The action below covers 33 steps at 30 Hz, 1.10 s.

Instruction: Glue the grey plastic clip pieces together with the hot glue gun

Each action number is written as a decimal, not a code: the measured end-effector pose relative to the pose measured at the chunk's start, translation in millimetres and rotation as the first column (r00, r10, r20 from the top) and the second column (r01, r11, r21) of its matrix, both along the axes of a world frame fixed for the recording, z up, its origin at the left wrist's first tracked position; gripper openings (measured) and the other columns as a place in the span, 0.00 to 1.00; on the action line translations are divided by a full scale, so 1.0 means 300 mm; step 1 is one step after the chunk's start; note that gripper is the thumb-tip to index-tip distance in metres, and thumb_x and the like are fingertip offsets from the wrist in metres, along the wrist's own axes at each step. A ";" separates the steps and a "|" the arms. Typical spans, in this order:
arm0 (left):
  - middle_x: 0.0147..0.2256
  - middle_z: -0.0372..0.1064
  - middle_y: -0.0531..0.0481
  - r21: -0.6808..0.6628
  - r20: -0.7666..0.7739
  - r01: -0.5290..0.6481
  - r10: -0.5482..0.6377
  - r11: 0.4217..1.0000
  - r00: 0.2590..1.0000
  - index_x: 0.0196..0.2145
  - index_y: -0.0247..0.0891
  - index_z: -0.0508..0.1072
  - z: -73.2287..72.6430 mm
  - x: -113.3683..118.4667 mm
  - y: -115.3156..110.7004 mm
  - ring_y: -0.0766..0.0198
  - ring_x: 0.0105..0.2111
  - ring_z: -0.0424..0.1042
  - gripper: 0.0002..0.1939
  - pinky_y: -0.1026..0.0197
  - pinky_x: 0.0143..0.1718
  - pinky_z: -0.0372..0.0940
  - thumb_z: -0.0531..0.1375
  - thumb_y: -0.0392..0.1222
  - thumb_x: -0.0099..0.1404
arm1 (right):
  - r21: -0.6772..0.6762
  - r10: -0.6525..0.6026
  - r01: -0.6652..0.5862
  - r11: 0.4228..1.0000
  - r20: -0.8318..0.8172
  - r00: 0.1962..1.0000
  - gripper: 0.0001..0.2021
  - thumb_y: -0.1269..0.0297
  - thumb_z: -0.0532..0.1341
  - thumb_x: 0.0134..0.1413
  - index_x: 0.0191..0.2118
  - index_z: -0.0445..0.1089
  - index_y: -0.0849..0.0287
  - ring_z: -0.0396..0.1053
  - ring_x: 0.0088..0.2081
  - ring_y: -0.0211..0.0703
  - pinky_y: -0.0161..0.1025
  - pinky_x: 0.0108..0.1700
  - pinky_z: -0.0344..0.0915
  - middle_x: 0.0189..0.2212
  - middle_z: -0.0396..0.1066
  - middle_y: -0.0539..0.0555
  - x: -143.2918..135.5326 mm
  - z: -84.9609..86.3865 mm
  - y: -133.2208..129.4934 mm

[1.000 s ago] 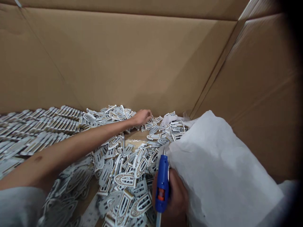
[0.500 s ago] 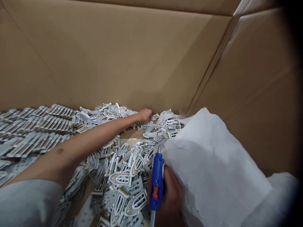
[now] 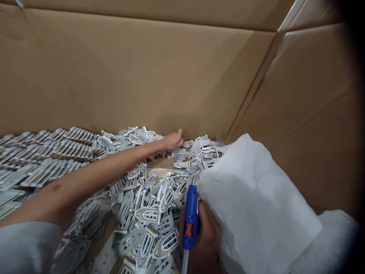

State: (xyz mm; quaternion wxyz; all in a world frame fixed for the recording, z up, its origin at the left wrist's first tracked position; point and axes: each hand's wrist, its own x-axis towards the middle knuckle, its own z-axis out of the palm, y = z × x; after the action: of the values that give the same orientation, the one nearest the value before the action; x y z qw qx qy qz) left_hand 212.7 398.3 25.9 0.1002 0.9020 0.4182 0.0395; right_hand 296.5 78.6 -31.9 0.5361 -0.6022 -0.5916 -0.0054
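Observation:
My left hand [image 3: 173, 140] reaches to the far side of the box, just above the loose arch-shaped pieces [image 3: 148, 215]. Its thumb sticks up, apart from the fingers, which are partly hidden; nothing shows in it. These pieces are white and grey with slots, some with brown scrollwork. Close to me, my right hand [image 3: 207, 232] is wrapped round a blue glue gun [image 3: 190, 215] with a red part. Its nozzle points away from me and a pale glue stick comes out of the back. White sheeting [image 3: 256, 198] lies right beside that hand.
Tall cardboard walls [image 3: 142, 76] rise at the back and right, meeting in a corner. Packed rows of similar pieces [image 3: 54, 152] lie at the left. A strip of cardboard floor [image 3: 161, 163] shows between the heaps.
My left hand has gone from a closed fist to a raised thumb, staying near the same spot. The view has shifted slightly. My right hand still grips the glue gun.

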 end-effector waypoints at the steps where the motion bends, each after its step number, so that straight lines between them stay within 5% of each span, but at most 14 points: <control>1: 0.42 0.76 0.34 0.002 0.014 0.007 -0.007 1.000 1.000 0.55 0.32 0.61 0.006 -0.011 -0.015 0.52 0.38 0.75 0.16 0.56 0.38 0.63 0.49 0.44 0.75 | 0.005 -0.002 0.002 1.000 0.004 1.000 0.07 0.69 0.59 0.63 0.34 0.60 0.54 0.59 0.27 0.40 0.39 0.31 0.56 0.26 0.58 0.47 0.001 -0.001 0.000; 7: 0.39 0.72 0.42 -0.076 0.174 0.129 -0.114 0.989 0.978 0.47 0.37 0.63 0.014 -0.081 -0.147 0.58 0.35 0.69 0.10 0.58 0.40 0.63 0.48 0.40 0.72 | -0.012 0.003 -0.003 1.000 -0.010 1.000 0.07 0.67 0.59 0.63 0.33 0.60 0.54 0.58 0.27 0.40 0.38 0.31 0.56 0.26 0.58 0.47 0.004 -0.012 0.001; 11: 0.43 0.73 0.43 -0.204 0.233 0.053 -0.004 0.978 0.972 0.47 0.37 0.66 0.010 -0.118 -0.209 0.59 0.42 0.70 0.12 0.59 0.47 0.64 0.47 0.36 0.70 | 0.019 0.001 -0.001 1.000 0.000 1.000 0.07 0.67 0.59 0.61 0.32 0.60 0.54 0.59 0.26 0.40 0.37 0.30 0.55 0.25 0.59 0.46 0.005 -0.022 0.008; 17: 0.32 0.73 0.47 -0.295 0.081 -0.035 0.062 0.955 0.995 0.34 0.38 0.71 -0.036 -0.153 -0.246 0.59 0.34 0.71 0.04 0.61 0.35 0.62 0.57 0.33 0.62 | 0.011 -0.003 0.003 1.000 -0.001 1.000 0.07 0.68 0.58 0.61 0.32 0.59 0.53 0.60 0.25 0.40 0.37 0.29 0.55 0.25 0.60 0.46 0.006 -0.015 0.011; 25: 0.36 0.74 0.49 -0.263 0.051 -0.013 0.028 0.965 0.998 0.41 0.38 0.71 -0.075 -0.170 -0.286 0.58 0.37 0.71 0.12 0.62 0.37 0.62 0.66 0.43 0.62 | 0.030 0.033 -0.033 0.999 -0.002 0.999 0.07 0.70 0.57 0.60 0.32 0.58 0.54 0.61 0.26 0.41 0.36 0.29 0.56 0.26 0.61 0.47 0.005 0.007 0.017; 33: 0.22 0.66 0.54 -0.245 0.036 -0.006 0.015 0.969 0.999 0.22 0.38 0.69 -0.071 -0.141 -0.265 0.62 0.27 0.64 0.11 0.62 0.30 0.56 0.68 0.38 0.55 | 0.078 -0.001 -0.001 0.997 0.025 1.000 0.06 0.69 0.57 0.60 0.33 0.58 0.54 0.61 0.27 0.41 0.37 0.31 0.56 0.26 0.62 0.47 0.001 0.004 0.025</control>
State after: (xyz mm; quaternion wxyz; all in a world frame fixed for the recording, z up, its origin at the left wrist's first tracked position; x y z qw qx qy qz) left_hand 170.5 318.7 4.6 0.2183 0.8796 0.4226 0.0050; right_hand 296.8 86.2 -30.8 0.5517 -0.5808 -0.5975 -0.0361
